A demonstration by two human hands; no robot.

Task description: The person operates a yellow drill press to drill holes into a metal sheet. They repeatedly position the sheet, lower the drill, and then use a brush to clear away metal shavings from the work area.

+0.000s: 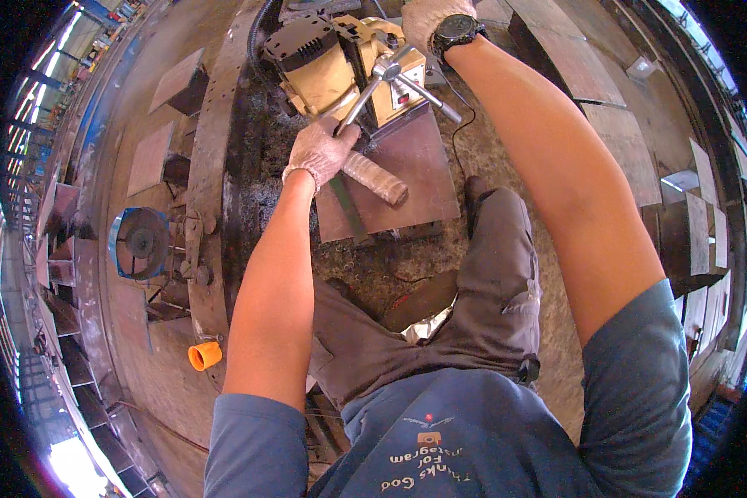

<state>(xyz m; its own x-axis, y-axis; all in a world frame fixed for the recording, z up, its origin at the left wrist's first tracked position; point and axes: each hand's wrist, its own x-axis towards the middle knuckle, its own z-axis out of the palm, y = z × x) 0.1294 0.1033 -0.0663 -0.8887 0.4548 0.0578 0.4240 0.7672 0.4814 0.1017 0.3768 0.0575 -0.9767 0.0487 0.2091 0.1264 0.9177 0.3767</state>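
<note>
A yellow magnetic drill [319,79] with a black vented motor top stands on the work at the upper middle. My left hand [322,151], in a pale work glove, is closed round one spoke of its silver feed handle [388,69]. A cylinder wrapped in pale material [378,178] slants out beside this hand, over a flat brown steel plate [423,166]. My right hand [437,18], also gloved, with a black watch at its wrist, reaches to the far right side of the drill. The top edge cuts it off, so its fingers cannot be made out.
Dark metal shavings [266,158] lie left of the drill. A thin black cable [456,137] trails at its right. A round blue-rimmed fan-like object [139,243] and an orange cup-shaped piece [205,356] are at left. Steel plates [618,141] stand at right. My legs [494,274] are close below.
</note>
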